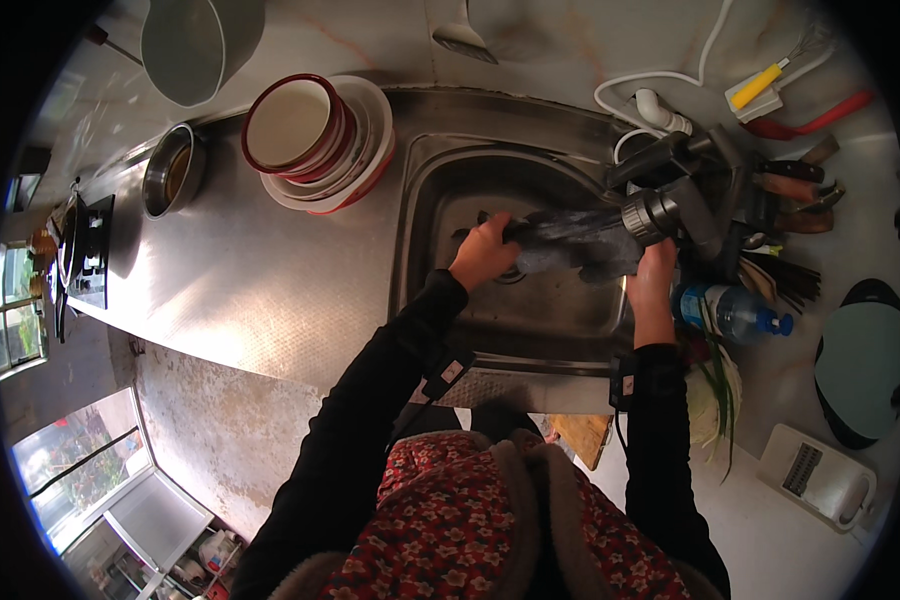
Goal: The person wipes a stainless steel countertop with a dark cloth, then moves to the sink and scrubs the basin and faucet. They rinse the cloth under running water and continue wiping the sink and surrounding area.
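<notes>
A dark grey cloth [570, 236] is stretched sideways over the stainless steel sink [510, 334]. My left hand [486, 251] grips its left end, with a bunched bit of cloth showing beyond the fingers. At the other end my right hand [652, 277] holds the cloth close to the sink's right rim; its fingers are partly hidden under the faucet. Directly above the cloth's right part is the ribbed faucet head [643, 215]. I cannot tell whether water runs from it. Part of the drain [510, 276] shows below the cloth.
Stacked bowls [292, 124] and a metal bowl [171, 172] stand on the steel counter [270, 277] at left. Right of the sink are a knife block with knives [791, 172], a blue-capped bottle [727, 311], a cabbage with green onions [712, 390] and a white grater [817, 476].
</notes>
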Motion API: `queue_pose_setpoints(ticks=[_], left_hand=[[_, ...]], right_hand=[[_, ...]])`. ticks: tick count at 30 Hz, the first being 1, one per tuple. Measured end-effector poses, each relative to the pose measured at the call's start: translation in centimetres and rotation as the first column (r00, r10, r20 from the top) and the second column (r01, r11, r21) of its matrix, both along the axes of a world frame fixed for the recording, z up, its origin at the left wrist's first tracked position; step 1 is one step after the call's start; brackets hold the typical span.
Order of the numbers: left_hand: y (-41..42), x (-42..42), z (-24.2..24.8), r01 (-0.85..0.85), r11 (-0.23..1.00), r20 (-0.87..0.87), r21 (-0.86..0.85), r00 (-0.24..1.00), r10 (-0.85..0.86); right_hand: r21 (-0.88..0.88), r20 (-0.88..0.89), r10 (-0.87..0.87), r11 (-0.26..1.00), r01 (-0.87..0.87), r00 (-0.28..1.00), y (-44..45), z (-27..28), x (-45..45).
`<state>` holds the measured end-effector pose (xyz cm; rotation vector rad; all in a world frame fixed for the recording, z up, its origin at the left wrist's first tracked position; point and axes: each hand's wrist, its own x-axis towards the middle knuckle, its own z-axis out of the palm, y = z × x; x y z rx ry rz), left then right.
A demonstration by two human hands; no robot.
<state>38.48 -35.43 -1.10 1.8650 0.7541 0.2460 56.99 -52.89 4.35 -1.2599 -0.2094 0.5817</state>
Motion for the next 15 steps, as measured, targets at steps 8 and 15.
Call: queue_pose_setpoints(ticks=[8,15], left_hand=[[-0.8,0.8,2.6,0.222,0.853,0.02,-0.472,0.97,-0.242],[-2.8,2.0,3.1,0.282,0.259,0.334,-0.924,0.924,0.184]], right_hand=[[-0.135,0.064,0.014,0.991,-0.005,0.998,1.1,0.4,0.7],[-0.591,0.358,0.39,0.798,-0.117,0.848,-0.2,-3.6,0.8]])
